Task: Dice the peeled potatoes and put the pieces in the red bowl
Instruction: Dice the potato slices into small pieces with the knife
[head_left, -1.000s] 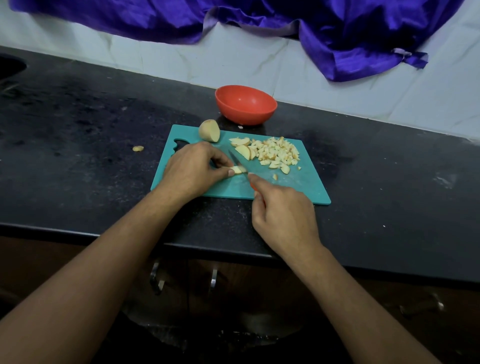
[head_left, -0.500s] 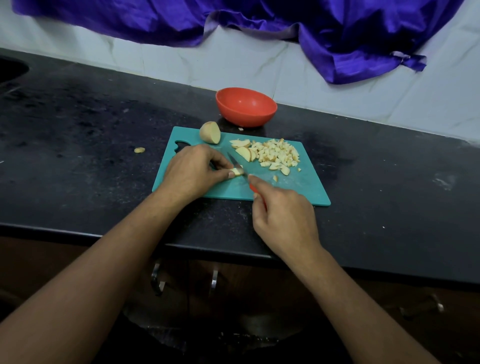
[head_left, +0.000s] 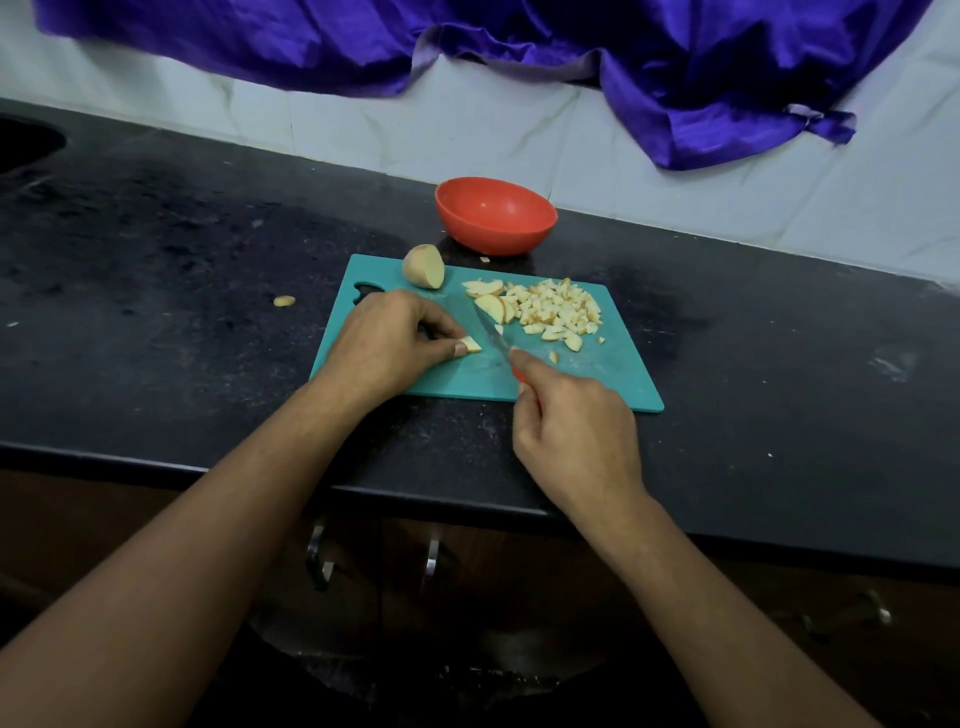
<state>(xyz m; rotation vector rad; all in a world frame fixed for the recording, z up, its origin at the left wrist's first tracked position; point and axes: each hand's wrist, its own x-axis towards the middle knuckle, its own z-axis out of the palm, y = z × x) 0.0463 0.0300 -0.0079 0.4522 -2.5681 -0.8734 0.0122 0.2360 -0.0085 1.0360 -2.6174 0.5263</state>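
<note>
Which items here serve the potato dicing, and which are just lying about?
Job: knife, held by right hand; potato piece, pinched by left hand; diced pile; potato half; teal cutting board; red bowl.
Lying about: purple cloth; stray scrap on the counter.

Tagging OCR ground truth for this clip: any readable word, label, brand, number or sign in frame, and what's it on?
None: no readable text anywhere in the head view.
The bowl, board and knife show no print, logo or number.
The cloth, wall and counter show no signs or labels either.
</note>
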